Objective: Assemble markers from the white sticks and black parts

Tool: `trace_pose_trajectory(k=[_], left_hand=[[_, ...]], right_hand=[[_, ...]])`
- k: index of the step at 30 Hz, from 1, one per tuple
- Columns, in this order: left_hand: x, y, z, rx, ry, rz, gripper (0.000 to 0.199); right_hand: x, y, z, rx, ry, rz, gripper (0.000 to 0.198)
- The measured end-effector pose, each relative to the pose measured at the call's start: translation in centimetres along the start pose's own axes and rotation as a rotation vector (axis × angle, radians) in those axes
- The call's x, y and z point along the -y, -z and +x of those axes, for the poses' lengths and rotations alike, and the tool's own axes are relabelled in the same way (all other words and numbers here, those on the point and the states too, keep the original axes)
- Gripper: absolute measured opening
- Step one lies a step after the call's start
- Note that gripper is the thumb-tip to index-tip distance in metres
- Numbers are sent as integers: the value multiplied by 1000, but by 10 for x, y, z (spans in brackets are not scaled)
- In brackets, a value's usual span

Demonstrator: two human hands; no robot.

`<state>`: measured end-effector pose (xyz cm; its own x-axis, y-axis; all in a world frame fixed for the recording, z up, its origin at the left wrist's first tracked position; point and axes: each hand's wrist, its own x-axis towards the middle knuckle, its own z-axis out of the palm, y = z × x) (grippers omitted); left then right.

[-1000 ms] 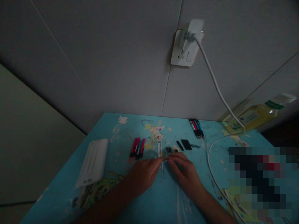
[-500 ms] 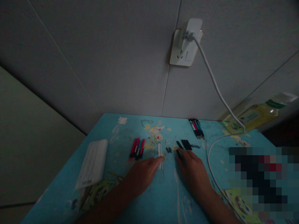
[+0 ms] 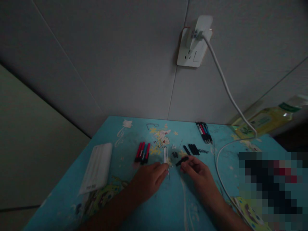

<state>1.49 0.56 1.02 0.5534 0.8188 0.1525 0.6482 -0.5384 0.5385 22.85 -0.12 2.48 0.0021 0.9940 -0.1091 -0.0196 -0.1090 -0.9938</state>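
Observation:
My right hand (image 3: 198, 171) pinches a short black pen part (image 3: 181, 161), raised at a slant over the table. My left hand (image 3: 150, 178) is closed, thumb and fingers together; a thin pale bit shows at the fingertips, too small to name. Just beyond those fingertips lie several thin white pen refills (image 3: 165, 154). Left of them is a row of pink and blue pen barrels (image 3: 142, 153). Small black pieces (image 3: 175, 155) and small white pieces (image 3: 173, 146) lie between my hands. Past my right hand are black tubes (image 3: 193, 149) and dark springs (image 3: 203, 151).
Several whole pens (image 3: 204, 132) lie near the wall. A white box-like object (image 3: 97, 166) sits at the left. A white cable (image 3: 218, 160) runs from the wall socket (image 3: 190, 57) across the right side, past a bottle of yellow liquid (image 3: 263, 122). A blurred patch covers the right edge.
My right hand has lifted a black pen part from the table and turned it toward the left. My left hand has curled its fingers in beside the refills. The view has shifted slightly.

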Motion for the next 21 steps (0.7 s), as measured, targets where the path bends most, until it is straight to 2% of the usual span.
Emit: trace_pose_trajectory(k=[6,10,21], left_hand=[[2,-2,1,43,13,53,26],[1,-1,2,74,13,63,26],[4,-4,-1,59,-8,114,26]], right_hand=[[0,-5,-5,32,-74,66,28],[2,-8,-7,41,-61,55,29],[0,-7,-5,22,-46,38,30]])
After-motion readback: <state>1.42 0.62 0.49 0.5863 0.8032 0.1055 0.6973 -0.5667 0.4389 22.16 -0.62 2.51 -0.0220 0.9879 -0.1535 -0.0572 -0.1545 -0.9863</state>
